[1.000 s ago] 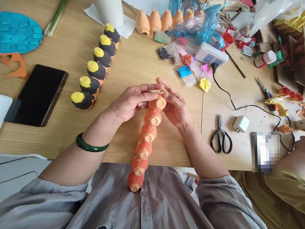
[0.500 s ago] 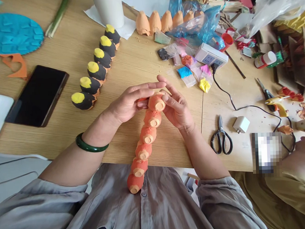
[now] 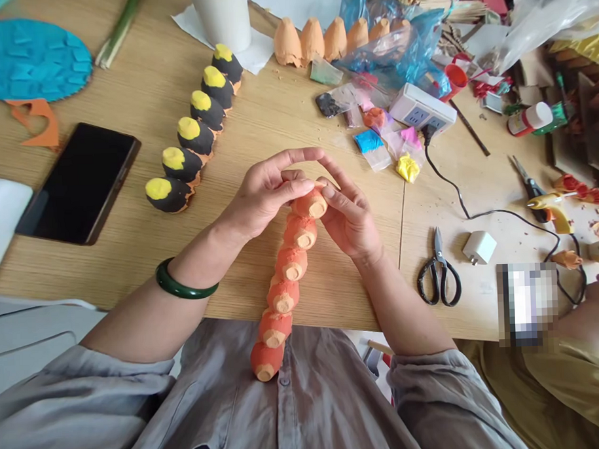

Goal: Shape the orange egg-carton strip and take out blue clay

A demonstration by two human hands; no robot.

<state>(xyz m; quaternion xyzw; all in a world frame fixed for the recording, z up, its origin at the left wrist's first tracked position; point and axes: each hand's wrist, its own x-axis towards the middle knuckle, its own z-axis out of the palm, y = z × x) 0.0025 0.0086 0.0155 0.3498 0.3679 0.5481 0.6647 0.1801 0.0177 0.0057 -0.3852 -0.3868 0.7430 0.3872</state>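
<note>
An egg-carton strip (image 3: 288,298), coated in orange clay with bare pale tips on its cups, runs from between my hands back over the table edge to my shirt. My left hand (image 3: 265,194) is closed at its far end, thumb and fingers pressing the top of the last cup. On the other side of that cup, my right hand (image 3: 352,217) grips with its thumb on the orange surface and its fingers behind. The two index fingers meet at their tips above the strip. Part of the far cup is hidden by my fingers.
Left stand a black-and-yellow cup strip (image 3: 183,158), a phone (image 3: 79,183) and a blue clay oval (image 3: 33,60). A plain carton strip (image 3: 286,41), clay bags (image 3: 370,142) and a power strip (image 3: 422,109) lie beyond. Scissors (image 3: 439,272) and a plug adapter (image 3: 479,247) are right. Another person's arm (image 3: 590,306) is far right.
My left thumb and fingers have shifted onto the top of the far cup, and the fingers have bent more. My right hand keeps its hold. The whole view has shifted slightly.
</note>
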